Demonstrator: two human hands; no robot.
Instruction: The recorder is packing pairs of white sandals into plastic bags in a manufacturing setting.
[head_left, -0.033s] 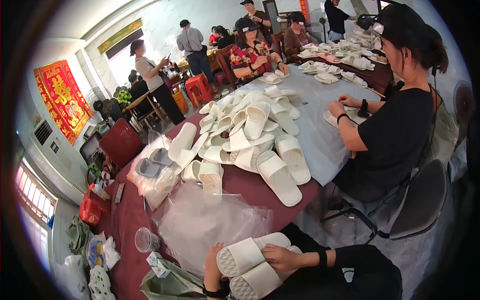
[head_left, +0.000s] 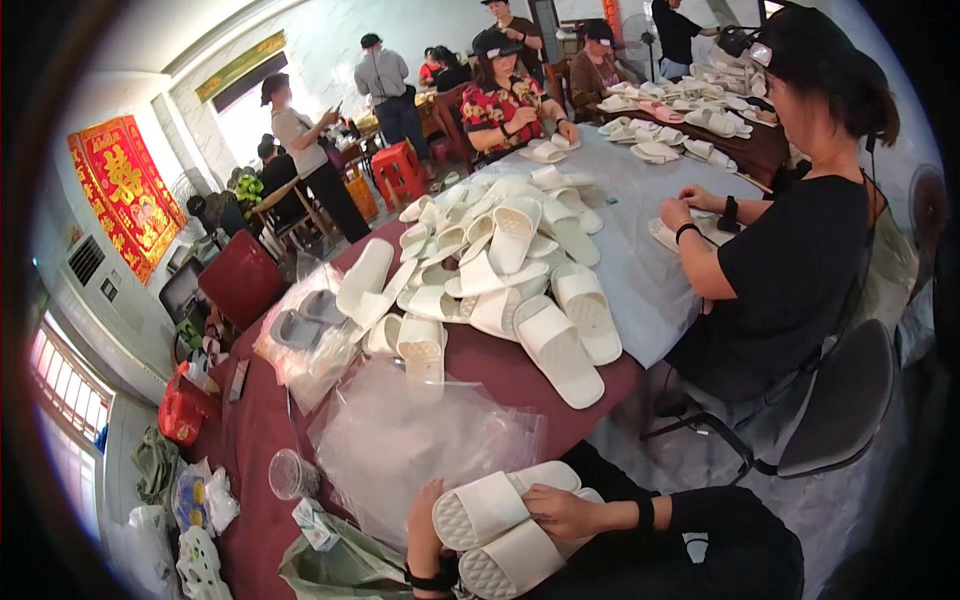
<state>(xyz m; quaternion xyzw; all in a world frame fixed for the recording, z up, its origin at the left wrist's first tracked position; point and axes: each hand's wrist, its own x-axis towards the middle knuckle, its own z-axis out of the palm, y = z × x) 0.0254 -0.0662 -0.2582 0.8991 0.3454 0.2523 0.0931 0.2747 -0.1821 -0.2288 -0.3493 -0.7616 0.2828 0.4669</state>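
White slippers (head_left: 482, 512) held side by side, near side of the surface (head_left: 490, 362).
The right grip (head_left: 560, 512) holds them; the left grip (head_left: 424, 512), partly hidden, cannot be told; keeping toes level should help.

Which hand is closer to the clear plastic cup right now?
Left. The left hand is to the cup's right, beside the white slippers; the right hand is farther right, at the slippers' straps.
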